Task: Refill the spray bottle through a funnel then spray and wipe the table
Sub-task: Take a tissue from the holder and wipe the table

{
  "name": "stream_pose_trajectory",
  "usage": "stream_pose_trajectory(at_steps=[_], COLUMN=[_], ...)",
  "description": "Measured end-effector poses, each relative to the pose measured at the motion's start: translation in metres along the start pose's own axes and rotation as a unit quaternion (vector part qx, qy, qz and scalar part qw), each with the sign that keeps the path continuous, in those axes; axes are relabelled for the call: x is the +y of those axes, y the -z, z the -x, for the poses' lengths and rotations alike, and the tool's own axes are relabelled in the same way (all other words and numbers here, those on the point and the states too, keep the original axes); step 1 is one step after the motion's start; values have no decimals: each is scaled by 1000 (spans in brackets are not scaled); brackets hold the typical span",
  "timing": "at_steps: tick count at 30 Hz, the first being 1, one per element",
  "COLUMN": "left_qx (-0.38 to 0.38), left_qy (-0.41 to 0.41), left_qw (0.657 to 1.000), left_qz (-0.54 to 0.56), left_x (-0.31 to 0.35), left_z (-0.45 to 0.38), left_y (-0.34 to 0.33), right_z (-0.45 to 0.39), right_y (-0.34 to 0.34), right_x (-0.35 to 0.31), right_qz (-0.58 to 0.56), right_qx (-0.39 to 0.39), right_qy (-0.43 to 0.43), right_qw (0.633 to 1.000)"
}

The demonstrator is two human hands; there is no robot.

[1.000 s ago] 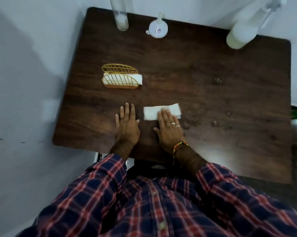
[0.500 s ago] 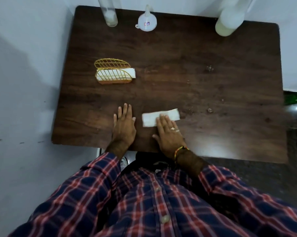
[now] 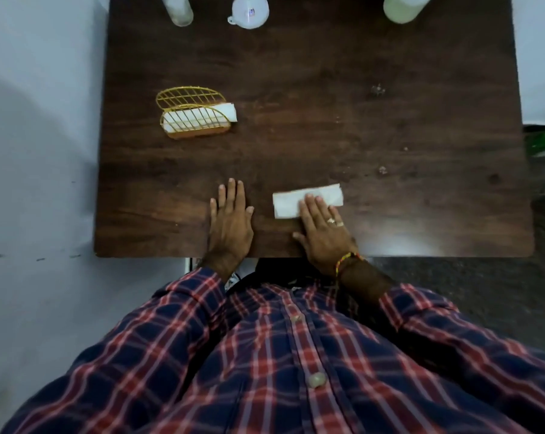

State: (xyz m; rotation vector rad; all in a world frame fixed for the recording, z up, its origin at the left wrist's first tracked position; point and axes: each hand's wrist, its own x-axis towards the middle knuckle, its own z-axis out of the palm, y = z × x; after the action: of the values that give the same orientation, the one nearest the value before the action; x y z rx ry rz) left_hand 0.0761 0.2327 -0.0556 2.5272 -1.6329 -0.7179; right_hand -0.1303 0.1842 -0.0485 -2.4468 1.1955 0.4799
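Note:
A folded white tissue [image 3: 288, 204] lies on the dark wooden table [image 3: 327, 120] near its front edge. My right hand [image 3: 322, 233] presses flat on the tissue's near right part with straight fingers. My left hand [image 3: 231, 227] rests flat on the bare wood just left of the tissue. At the far edge stand a clear bottle [image 3: 177, 9], a white funnel [image 3: 250, 10] turned mouth down, and a whitish bottle [image 3: 402, 7], all cut off by the frame's top. Several small wet spots [image 3: 378, 89] dot the right half of the table.
A gold wire napkin holder [image 3: 193, 115] with white napkins stands at the left middle of the table. A pale wall runs along the left side. Something green [image 3: 543, 142] shows past the table's right edge.
The view has tilted down, so the bottles and funnel sit higher in frame. Both hands stay flat in about the same places on the table and the tissue.

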Motion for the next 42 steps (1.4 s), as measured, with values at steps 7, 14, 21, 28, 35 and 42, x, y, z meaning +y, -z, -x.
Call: stream_pose_trajectory(at_steps=[7, 14, 21, 28, 35, 42], left_qx=[-3, -39, -58, -130, -168, -203], left_qy=[-9, -30, -12, 27, 31, 100], left_qw=[1000, 998, 998, 990, 985, 973], left_qz=[-4, 33, 35, -39, 5, -45], left_x=[14, 32, 53, 64, 67, 94], left_z=[-9, -41, -59, -76, -73, -74], left_y=[6, 22, 26, 37, 39, 30], right_z=[-1, -33, -42, -88, -60, -133], right_y=[0, 20, 26, 58, 40, 79], right_x=[-9, 33, 12, 36, 35, 71], right_qz=[35, -40, -24, -47, -26, -66], right_qx=[-3, 44, 21, 27, 21, 59], right_qy=[56, -94, 16, -85, -3, -129], right_qw=[998, 994, 999, 995, 999, 988])
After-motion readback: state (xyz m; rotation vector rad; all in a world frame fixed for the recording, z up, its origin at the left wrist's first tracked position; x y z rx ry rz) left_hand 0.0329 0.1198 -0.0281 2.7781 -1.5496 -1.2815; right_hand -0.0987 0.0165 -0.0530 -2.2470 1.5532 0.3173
